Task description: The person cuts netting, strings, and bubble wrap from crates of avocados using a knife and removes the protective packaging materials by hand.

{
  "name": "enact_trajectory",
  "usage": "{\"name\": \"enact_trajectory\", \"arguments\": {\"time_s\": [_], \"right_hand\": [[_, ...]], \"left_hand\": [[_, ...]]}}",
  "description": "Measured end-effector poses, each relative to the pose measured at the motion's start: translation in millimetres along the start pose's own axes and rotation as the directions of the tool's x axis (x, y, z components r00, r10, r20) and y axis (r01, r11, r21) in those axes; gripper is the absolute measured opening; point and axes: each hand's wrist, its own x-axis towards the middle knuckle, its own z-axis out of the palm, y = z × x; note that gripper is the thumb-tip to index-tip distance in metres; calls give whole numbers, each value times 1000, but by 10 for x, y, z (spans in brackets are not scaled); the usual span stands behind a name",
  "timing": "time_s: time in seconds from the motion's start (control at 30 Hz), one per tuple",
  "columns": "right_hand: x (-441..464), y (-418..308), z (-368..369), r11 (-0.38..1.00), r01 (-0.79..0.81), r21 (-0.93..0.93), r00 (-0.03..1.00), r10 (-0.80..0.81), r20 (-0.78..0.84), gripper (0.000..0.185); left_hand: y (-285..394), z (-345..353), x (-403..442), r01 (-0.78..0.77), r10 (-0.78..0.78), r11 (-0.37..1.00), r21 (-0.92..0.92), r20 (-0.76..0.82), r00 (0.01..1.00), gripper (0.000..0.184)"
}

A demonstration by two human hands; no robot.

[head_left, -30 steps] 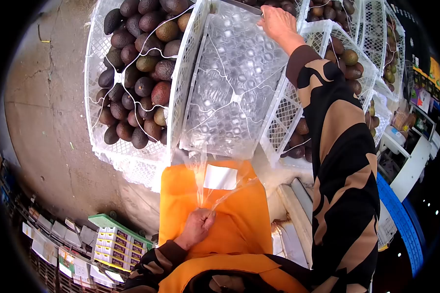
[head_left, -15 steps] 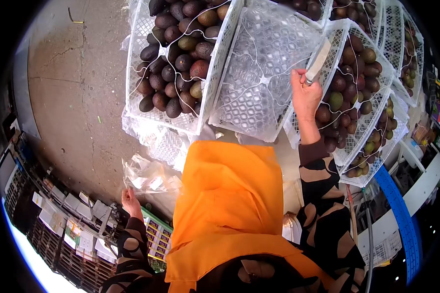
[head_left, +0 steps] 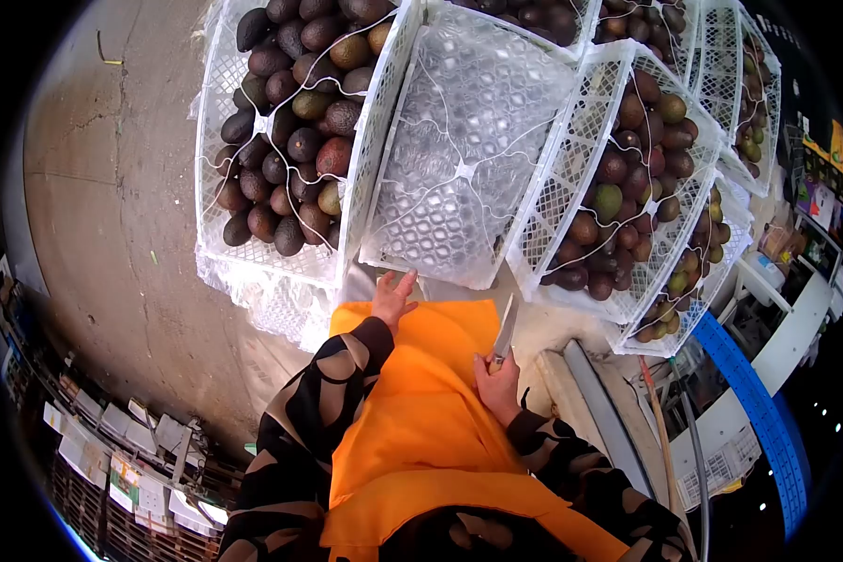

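My right hand [head_left: 499, 385] is closed around the handle of a knife [head_left: 507, 330], its blade pointing up and away from me, over the right edge of the orange apron [head_left: 412, 412]. With fingers apart, my left hand [head_left: 393, 300] reaches over the apron's upper left part and holds nothing. Just beyond both hands stands a white crate covered in bubble wrap [head_left: 445, 103], with thin white cords crossing it from a central knot. To its left is a white crate [head_left: 223, 169] of dark avocados [head_left: 302, 145], corded the same way.
More white crates [head_left: 534, 239] of avocados stand at the right, tilted and close together. A blue perforated metal beam [head_left: 754, 403] and a grey rail [head_left: 609, 412] lie lower right. Concrete floor [head_left: 84, 206] spreads at the left, with cartons [head_left: 84, 440] at the lower left.
My left hand has let go of the clear plastic and moved right, over the apron. My right hand has drawn the knife back from the crates towards me. The view has shifted right.
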Motion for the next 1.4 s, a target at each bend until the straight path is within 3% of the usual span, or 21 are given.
{"name": "enact_trajectory", "arguments": {"time_s": [0.03,0.07,0.13,0.23,0.3,0.43,0.5,0.53,0.57,0.6,0.67,0.77,0.9,0.93,1.03,1.13,1.17,1.2,1.27,1.33,1.4], "right_hand": [[10,3,56,996,56,-64,998,-58,-28,27],[-1,41,84,987,95,-133,994,-101,-43,25],[-25,155,76,990,111,-91,988,-119,-93,23],[7,249,16,978,192,-85,965,-204,-167,19],[61,352,-13,975,212,-62,958,-220,-186,17],[70,561,-161,995,99,-9,983,-99,-154,19],[-3,705,-136,998,55,10,991,-53,-122,19],[47,903,-53,974,210,-89,961,-223,-164,16],[90,961,-27,974,217,-72,962,-225,-155,16],[41,1029,6,976,211,-57,966,-217,-140,16],[-119,1114,100,974,213,-75,970,-220,-107,17],[-167,1050,279,965,240,-107,964,-250,-95,18],[-455,935,458,988,148,-51,981,-153,-117,20],[-480,873,521,990,132,-38,983,-136,-123,20],[-578,740,696,983,164,-84,972,-176,-156,21],[-599,530,794,991,130,-14,982,-131,-134,23],[-574,305,805,987,143,76,982,-132,-136,23],[-600,29,792,974,150,169,982,-127,-138,24],[-557,-268,848,955,239,176,958,-202,-203,26],[-288,-432,1009,921,389,-9,872,-371,-319,29],[-94,-778,1179,889,448,95,830,-374,-414,32]], "left_hand": [[101,295,224,53,-55,997,-55,-37,998,110],[344,637,288,62,-65,998,-23,-191,979,110],[356,1011,746,-43,33,887,-460,-29,999,59],[856,1610,-57,-44,61,983,-181,85,995,42],[417,1500,-545,-627,610,750,208,146,779,37],[-93,22,-1105,-261,265,927,271,22,964,31],[-712,-742,-1595,-167,184,924,345,-17,983,27],[-931,-1117,-1826,-47,63,985,166,-95,993,24],[-978,-1600,-1942,60,-34,992,108,-232,972,24],[-969,-2151,-2077,170,-146,985,34,-363,920,25],[-1055,-3239,-2176,224,-16,943,245,-640,768,34],[-1420,-4368,-2061,413,159,784,462,-794,587,49],[-1506,-4746,-1592,599,346,620,508,-861,372,86],[-1461,-4863,-1417,661,206,626,414,-905,372,113],[-1406,-4899,-1053,644,175,705,298,-952,250,118],[-878,-4477,-985,547,260,729,411,-906,333,100],[-667,-4400,-967,270,241,891,366,-883,402,89],[-436,-4208,-1026,336,513,651,681,-721,466,76],[-64,-4171,-776,54,825,390,919,-375,423,52],[503,-4007,-526,-258,856,325,910,-167,490,32],[1118,-3577,-546,-280,874,194,940,-36,484,27]]}}
